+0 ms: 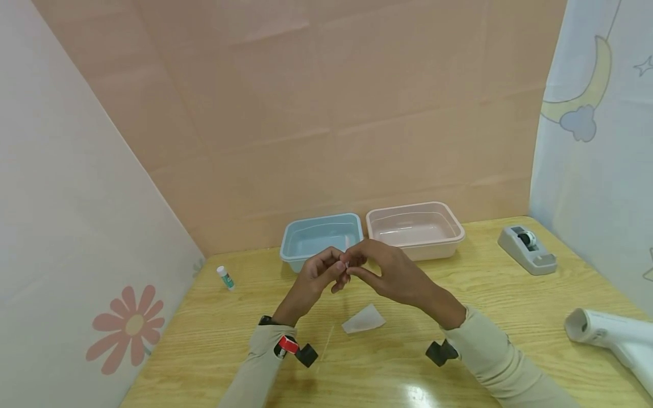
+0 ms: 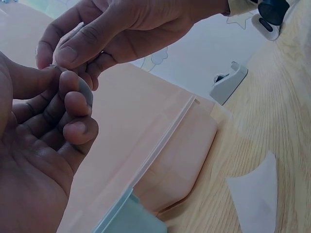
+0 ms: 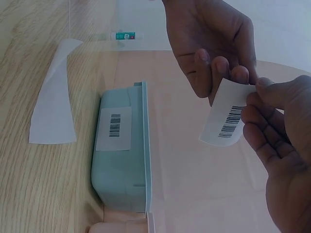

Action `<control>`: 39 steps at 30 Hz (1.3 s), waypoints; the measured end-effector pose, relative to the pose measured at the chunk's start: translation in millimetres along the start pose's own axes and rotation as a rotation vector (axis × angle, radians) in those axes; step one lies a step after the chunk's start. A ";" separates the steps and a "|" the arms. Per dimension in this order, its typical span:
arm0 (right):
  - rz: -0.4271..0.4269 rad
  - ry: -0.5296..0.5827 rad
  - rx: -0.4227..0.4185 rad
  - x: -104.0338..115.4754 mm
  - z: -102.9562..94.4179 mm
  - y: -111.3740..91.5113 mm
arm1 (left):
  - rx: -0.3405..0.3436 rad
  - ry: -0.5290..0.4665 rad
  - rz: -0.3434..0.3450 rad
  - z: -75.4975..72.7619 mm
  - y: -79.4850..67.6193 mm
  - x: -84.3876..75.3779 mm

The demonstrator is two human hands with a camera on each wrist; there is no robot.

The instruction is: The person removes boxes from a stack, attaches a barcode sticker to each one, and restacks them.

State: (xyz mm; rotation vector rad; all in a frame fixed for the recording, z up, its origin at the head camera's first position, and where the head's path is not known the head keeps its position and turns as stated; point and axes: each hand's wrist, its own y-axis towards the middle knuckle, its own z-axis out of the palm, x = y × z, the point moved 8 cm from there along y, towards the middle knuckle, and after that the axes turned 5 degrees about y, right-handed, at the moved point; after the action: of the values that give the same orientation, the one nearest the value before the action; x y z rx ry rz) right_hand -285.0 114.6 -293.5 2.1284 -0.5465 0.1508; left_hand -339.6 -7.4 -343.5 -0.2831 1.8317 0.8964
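Both hands meet in front of the bins, with a small white barcode label point(image 3: 216, 115) between them. My right hand point(image 1: 395, 275) pinches the label's corner between thumb and fingers, as the right wrist view shows. At that same corner, my left hand point(image 1: 315, 281) also pinches the label, its other fingers curled behind it. The label's free end curves slightly, printed side towards the right wrist camera. Behind the hands stands a blue bin point(image 1: 296, 242), and another barcode label point(image 3: 114, 130) lies flat on its side. Below the hands, a white paper piece point(image 1: 364, 319) lies on the table.
To the right of the blue bin is a pink bin point(image 1: 433, 251). A glue stick point(image 1: 225, 278) stands at the left of the wooden table point(image 1: 204, 351). At the right are a grey tape dispenser point(image 1: 528, 250) and a white roll point(image 1: 612, 334). Fabric walls border the table.
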 end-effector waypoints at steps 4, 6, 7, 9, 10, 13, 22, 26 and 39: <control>-0.001 0.015 0.012 0.7 0.8 0.2 | -0.003 -0.009 0.003 0.0 -0.2 -1.1; -0.007 0.012 0.011 1.3 0.7 0.1 | -0.004 -0.017 0.003 0.2 -0.1 -1.9; -0.008 0.004 0.010 1.4 0.6 -0.1 | -0.003 -0.022 0.002 0.4 -0.2 -2.1; -0.013 -0.012 0.006 2.1 0.6 -0.3 | -0.002 -0.033 -0.004 0.8 -0.2 -1.5; -0.016 -0.019 0.004 2.4 0.6 -0.4 | -0.003 -0.034 -0.007 0.8 -0.6 -1.2; -0.028 -0.034 0.002 3.2 1.1 -0.2 | -0.005 -0.039 -0.016 0.5 -1.4 0.0; -0.066 -0.154 -0.008 7.4 1.0 -0.8 | 0.012 -0.042 -0.016 2.3 -2.1 -2.2; -0.067 -0.169 -0.013 10.4 -1.2 0.8 | -0.008 -0.025 -0.038 -0.7 -2.5 -0.7; -0.063 -0.175 -0.078 14.3 -11.8 3.1 | -0.050 0.040 -0.132 -8.4 -1.3 11.8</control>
State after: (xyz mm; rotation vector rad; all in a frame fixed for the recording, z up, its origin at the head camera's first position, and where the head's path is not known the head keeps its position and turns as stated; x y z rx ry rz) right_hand -272.4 118.0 -279.9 2.0918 -0.5768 -0.0917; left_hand -349.9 -11.7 -352.8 -0.4518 1.8067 0.8505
